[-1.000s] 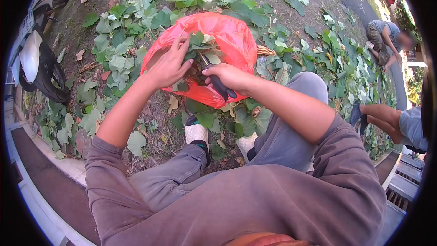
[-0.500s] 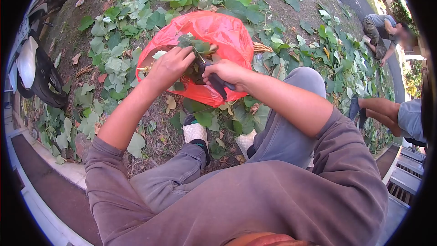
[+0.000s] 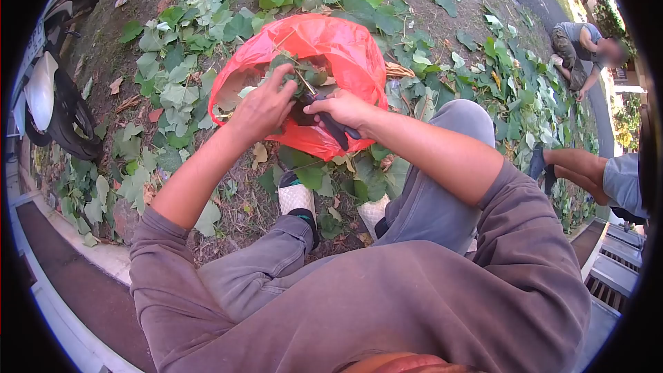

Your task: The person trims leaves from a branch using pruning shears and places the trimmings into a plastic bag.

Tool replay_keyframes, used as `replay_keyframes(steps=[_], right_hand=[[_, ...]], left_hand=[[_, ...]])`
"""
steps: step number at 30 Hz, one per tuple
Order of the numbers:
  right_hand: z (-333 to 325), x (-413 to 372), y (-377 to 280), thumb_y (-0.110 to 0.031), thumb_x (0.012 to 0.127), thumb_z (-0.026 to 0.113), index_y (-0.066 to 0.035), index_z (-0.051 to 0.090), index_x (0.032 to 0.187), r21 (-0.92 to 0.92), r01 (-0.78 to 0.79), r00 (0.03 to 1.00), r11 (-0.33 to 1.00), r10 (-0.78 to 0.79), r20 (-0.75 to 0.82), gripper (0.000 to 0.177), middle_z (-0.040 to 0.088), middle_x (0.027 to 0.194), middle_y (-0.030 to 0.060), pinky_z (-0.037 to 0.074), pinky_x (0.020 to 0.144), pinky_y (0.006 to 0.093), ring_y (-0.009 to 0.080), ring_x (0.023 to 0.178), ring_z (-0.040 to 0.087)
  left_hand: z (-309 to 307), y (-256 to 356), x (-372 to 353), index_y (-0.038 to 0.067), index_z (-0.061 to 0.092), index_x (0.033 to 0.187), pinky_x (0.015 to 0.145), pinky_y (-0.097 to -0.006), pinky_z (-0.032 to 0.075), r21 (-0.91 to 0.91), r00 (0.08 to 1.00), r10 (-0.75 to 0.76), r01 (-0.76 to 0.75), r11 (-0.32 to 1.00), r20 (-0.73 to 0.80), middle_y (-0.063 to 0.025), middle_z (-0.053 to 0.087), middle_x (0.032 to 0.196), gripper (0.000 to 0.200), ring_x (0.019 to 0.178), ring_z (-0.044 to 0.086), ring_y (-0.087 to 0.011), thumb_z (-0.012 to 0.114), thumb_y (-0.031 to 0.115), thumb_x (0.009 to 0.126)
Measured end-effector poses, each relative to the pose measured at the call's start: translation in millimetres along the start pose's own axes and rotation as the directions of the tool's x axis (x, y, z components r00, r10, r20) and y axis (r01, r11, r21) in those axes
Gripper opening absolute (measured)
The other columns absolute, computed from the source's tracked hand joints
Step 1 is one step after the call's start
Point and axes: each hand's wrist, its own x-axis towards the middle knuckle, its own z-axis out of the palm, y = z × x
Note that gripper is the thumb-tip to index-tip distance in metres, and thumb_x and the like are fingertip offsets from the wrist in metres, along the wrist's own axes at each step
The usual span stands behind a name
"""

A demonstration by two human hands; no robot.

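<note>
A red plastic bag (image 3: 356, 48) stands open on the ground in front of me, with plant bits inside. Over its mouth, my left hand (image 3: 266, 102) has its fingers curled at a leafy stem (image 3: 298, 69); the exact grip is partly hidden. My right hand (image 3: 343, 110) is wrapped around the dark handles of pruning shears (image 3: 336, 131). Their blades point up toward the stem, close to the left fingers.
Cut green leaves (image 3: 179, 97) cover the ground around the bag. A parked motorcycle (image 3: 65, 107) is on the left. One person (image 3: 577, 48) crouches at far right; another person's bare legs (image 3: 577, 169) show nearer. My shoes (image 3: 297, 200) are just below the bag.
My left hand has shifted slightly, its fingers lifting and curling more at the stem. The shears' blades show more clearly, while my right hand stays almost in place.
</note>
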Motion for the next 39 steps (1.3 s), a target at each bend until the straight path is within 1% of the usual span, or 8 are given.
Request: replay_keyframes(steps=[5, 7, 12, 15, 21, 23, 25, 39], right_hand=[[0, 5, 1, -0.026, 0.088, 0.081, 0.0, 0.072, 0.096, -0.227, 0.067, 0.997, 0.971, -0.071, -0.006, 0.028, 0.07, 0.086, 0.0052, 0.051, 0.07, 0.0295, 0.014, 0.077, 0.066], [0, 7, 3, -0.027, 0.087, 0.082, 0.0, 0.072, 0.095, -0.273, 0.075, 0.996, 0.959, -0.083, -0.016, 0.029, 0.07, 0.086, 0.0052, 0.051, 0.073, 0.0294, 0.014, 0.078, 0.066], [1, 1, 0, -0.025, 0.083, 0.084, -0.001, 0.073, 0.095, -0.344, 0.087, 0.994, 0.935, -0.105, -0.036, 0.029, 0.072, 0.085, 0.0048, 0.052, 0.068, 0.0288, 0.0118, 0.071, 0.065], [2, 3, 3, -0.028, 0.084, 0.083, -0.001, 0.073, 0.097, -0.317, 0.124, 0.989, 0.94, -0.145, -0.041, 0.031, 0.073, 0.086, 0.0056, 0.053, 0.068, 0.0289, 0.012, 0.072, 0.066], [7, 9, 14, -0.044, 0.095, 0.074, -0.005, 0.067, 0.091, -0.075, -0.128, 0.987, 0.989, 0.134, 0.085, 0.039, 0.061, 0.067, 0.0024, 0.046, 0.051, 0.0317, 0.0148, 0.054, 0.059], [5, -6, 6, -0.054, 0.094, 0.072, -0.006, 0.068, 0.089, -0.316, -0.166, 0.985, 0.934, 0.173, -0.006, 0.048, 0.061, 0.072, 0.0043, 0.045, 0.053, 0.0362, 0.0171, 0.06, 0.059], [6, -1, 10, -0.052, 0.093, 0.071, -0.005, 0.068, 0.088, -0.316, -0.187, 0.982, 0.93, 0.188, -0.026, 0.047, 0.064, 0.077, 0.006, 0.047, 0.056, 0.0354, 0.0171, 0.065, 0.062], [0, 3, 16, -0.042, 0.091, 0.075, -0.002, 0.067, 0.086, -0.288, -0.106, 0.994, 0.952, 0.099, -0.039, 0.04, 0.064, 0.075, 0.0056, 0.05, 0.059, 0.0342, 0.0172, 0.062, 0.062]], left_hand=[[7, -4, 7, -0.002, 0.031, 0.151, 0.109, -0.05, 0.048, 0.02, 0.939, -0.217, 0.231, 0.973, -0.267, -0.0283, 0.048, 0.143, 0.095, 0.134, 0.051, -0.0481, 0.086, 0.033, 0.081], [10, -15, 10, -0.003, 0.03, 0.154, 0.11, -0.0496, 0.046, -0.059, 0.889, -0.456, 0.458, 0.887, 0.042, -0.0297, 0.047, 0.15, 0.099, 0.136, 0.052, -0.0462, 0.084, 0.039, 0.083], [12, -33, 9, -0.006, 0.046, 0.144, 0.103, -0.0492, 0.051, -0.366, 0.872, -0.383, 0.478, 0.798, 0.304, -0.0275, 0.069, 0.123, 0.082, 0.117, 0.067, -0.0416, 0.082, 0.039, 0.086], [12, -32, 7, -0.007, 0.052, 0.133, 0.097, -0.0518, 0.053, -0.411, 0.88, -0.368, 0.468, 0.783, 0.302, -0.028, 0.073, 0.11, 0.062, 0.11, 0.069, -0.0449, 0.077, 0.031, 0.09], [16, -22, 2, -0.003, 0.052, 0.121, 0.082, -0.0588, 0.053, 0.052, 0.932, -0.36, 0.358, 0.932, 0.042, -0.0285, 0.07, 0.099, 0.042, 0.098, 0.069, -0.0478, 0.073, 0.016, 0.091], [11, -17, 4, -0.004, 0.054, 0.122, 0.075, -0.0547, 0.057, 0.206, 0.962, -0.272, 0.268, 0.941, -0.005, -0.0239, 0.071, 0.093, 0.036, 0.088, 0.073, -0.0429, 0.067, 0.014, 0.094], [16, -23, 9, -0.004, 0.055, 0.119, 0.067, -0.0491, 0.058, 0.323, 0.958, -0.286, 0.275, 0.906, -0.014, -0.0212, 0.072, 0.088, 0.027, 0.078, 0.074, -0.0401, 0.059, 0.009, 0.096], [17, -16, 1, -0.005, 0.062, 0.11, 0.06, -0.0439, 0.057, 0.367, 1.0, 0.009, -0.003, 0.93, -0.015, -0.016, 0.069, 0.078, 0.02, 0.068, 0.072, -0.0339, 0.057, 0.008, 0.096]])
